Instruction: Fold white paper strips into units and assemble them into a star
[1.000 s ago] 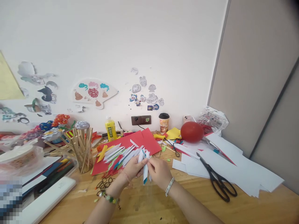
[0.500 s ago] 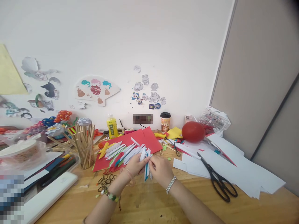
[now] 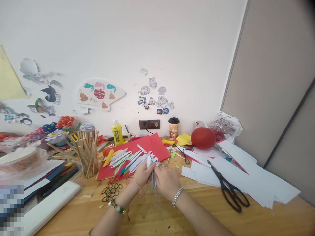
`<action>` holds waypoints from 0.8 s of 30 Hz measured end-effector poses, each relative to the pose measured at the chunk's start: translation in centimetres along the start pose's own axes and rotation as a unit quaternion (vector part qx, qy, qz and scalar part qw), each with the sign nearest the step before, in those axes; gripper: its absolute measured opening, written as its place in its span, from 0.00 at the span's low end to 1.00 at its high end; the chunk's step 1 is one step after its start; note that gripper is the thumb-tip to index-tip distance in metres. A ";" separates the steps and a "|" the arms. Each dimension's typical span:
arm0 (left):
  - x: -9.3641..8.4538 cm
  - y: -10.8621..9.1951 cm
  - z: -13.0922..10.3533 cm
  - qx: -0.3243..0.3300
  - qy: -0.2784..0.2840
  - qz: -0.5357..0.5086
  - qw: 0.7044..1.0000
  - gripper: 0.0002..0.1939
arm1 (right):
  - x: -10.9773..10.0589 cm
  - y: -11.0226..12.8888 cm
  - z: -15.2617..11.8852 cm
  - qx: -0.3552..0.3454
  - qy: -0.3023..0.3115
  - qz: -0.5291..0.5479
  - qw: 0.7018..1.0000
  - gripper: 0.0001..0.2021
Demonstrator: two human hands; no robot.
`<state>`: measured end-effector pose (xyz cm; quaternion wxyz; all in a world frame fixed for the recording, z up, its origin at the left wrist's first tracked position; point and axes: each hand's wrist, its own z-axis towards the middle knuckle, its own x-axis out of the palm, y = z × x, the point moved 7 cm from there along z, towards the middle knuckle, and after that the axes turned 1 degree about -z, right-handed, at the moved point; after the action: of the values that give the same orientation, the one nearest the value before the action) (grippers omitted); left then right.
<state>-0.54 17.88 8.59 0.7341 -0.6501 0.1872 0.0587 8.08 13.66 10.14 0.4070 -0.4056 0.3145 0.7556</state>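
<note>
Both hands meet over the front edge of the red paper [image 3: 161, 149]. My left hand [image 3: 142, 173] is closed round a small bunch of folded paper strips [image 3: 154, 182], white with blue edges, which stick out above and below the fingers. Pressed against the same bunch from the right is my right hand [image 3: 167, 180], its fingers curled in and partly hidden. More folded strips [image 3: 137, 161], white, green, blue and red, lie on the red paper just beyond my left hand, with a few yellow strips [image 3: 108, 158] at their left end. Black rubber bands [image 3: 112, 191] lie beside my left wrist.
Black scissors [image 3: 228, 188] rest on white paper sheets [image 3: 256, 177] at the right. Behind are a red balloon [image 3: 203, 138], a lidded paper cup [image 3: 174, 127] and a yellow drink bottle [image 3: 117, 132]. A jar of wooden sticks [image 3: 90, 157] and a white case [image 3: 52, 208] stand left.
My right hand has closed in on the left, and the strips between them are drawn closer together and narrower below the fingers. The view has shifted slightly.
</note>
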 end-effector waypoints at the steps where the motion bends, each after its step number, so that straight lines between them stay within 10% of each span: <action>1: -0.2 0.1 0.1 -0.002 -0.011 -0.004 1.000 0.20 | 0.0 -0.2 0.0 0.014 -0.006 0.019 1.000 0.09; 13: -1.4 0.9 0.4 -0.003 -0.098 -0.066 0.993 0.24 | 1.5 0.5 -0.5 0.075 0.037 -0.028 0.996 0.11; 24: -0.1 2.2 1.0 -0.004 -0.054 -0.298 0.953 0.26 | 1.7 -0.4 -0.2 0.057 -0.001 0.034 0.998 0.11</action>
<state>-1.19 19.23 6.68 0.7244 -0.6754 -0.0547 -0.1269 7.97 14.28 8.49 0.4037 -0.3697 0.3702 0.7506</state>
